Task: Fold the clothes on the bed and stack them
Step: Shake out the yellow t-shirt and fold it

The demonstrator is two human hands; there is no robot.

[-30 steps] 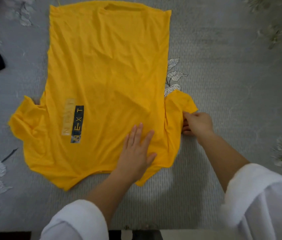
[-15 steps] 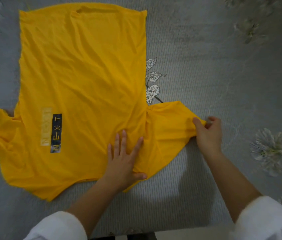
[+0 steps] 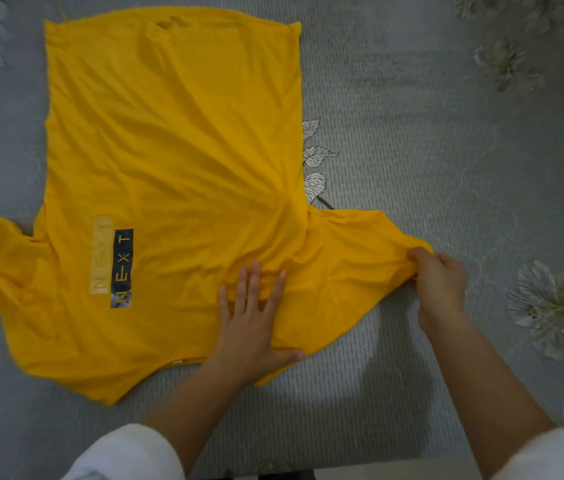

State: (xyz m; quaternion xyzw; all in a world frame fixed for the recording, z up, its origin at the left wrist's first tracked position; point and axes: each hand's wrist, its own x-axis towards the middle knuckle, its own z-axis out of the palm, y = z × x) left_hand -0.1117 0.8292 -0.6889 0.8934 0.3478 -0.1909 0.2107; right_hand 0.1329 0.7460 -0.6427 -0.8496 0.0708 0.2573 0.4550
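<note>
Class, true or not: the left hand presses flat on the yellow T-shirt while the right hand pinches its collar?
No: in the head view the right hand pinches a sleeve instead. The left hand presses flat on the yellow T-shirt.

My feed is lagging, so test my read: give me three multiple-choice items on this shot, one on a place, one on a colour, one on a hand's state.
1. Where does the left hand lie?
A. On the T-shirt, beside the sleeve
B. On a pillow
C. In the air

2. What colour is the T-shirt?
A. Red
B. Yellow
C. Green

3. What is the right hand doing?
A. Lying flat and open
B. Pinching the sleeve's edge
C. Curled, holding nothing

Key: 1 A, its fingers lie spread on the cloth; 2 B, the whole garment is yellow; 3 B, its fingers close on the sleeve's outer edge.
</note>
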